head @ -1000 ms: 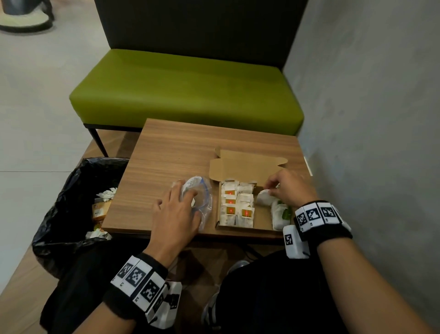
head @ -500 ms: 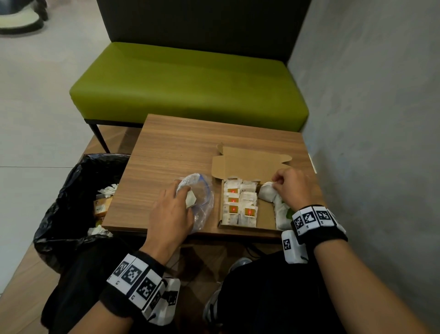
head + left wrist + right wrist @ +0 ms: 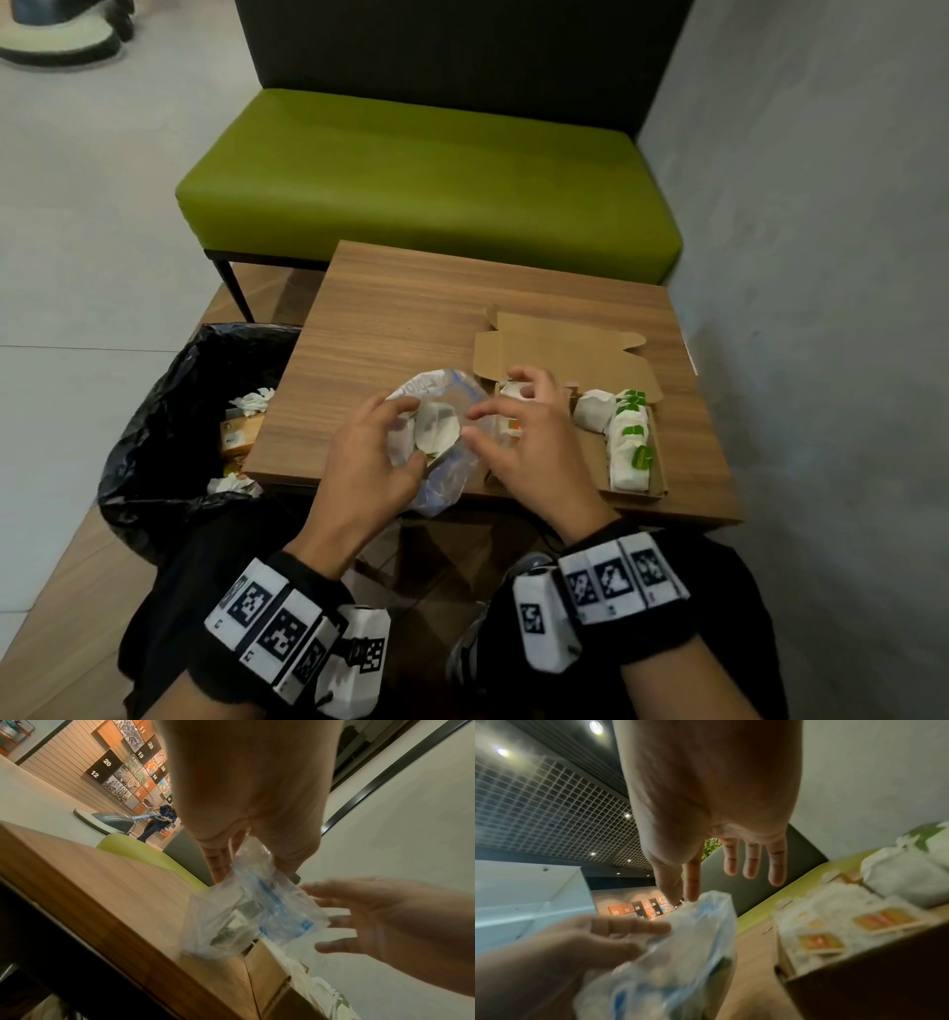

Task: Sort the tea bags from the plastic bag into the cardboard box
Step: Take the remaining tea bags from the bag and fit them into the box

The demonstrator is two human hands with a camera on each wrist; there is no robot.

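A clear plastic bag point(image 3: 441, 478) with a blue zip strip hangs just above the table's near edge, a white tea bag point(image 3: 436, 429) showing inside. My left hand point(image 3: 405, 431) grips the bag's upper part between thumb and fingers. My right hand point(image 3: 475, 424) is beside it with fingers spread, thumb and forefinger at the bag's rim point(image 3: 706, 898). The open cardboard box point(image 3: 560, 354) lies to the right. It holds a row of green-tagged tea bags point(image 3: 629, 442), and orange-tagged ones point(image 3: 821, 941) largely hidden under my right hand in the head view.
The small wooden table point(image 3: 411, 318) stands against a grey wall point(image 3: 821, 308) on the right. A bin lined with a black bag point(image 3: 169, 411) sits at its left, with rubbish inside. A green bench point(image 3: 411, 180) runs behind the table.
My right hand left the box's right side and swung left to the bag. My left hand lifted the bag off the table and turned it up.
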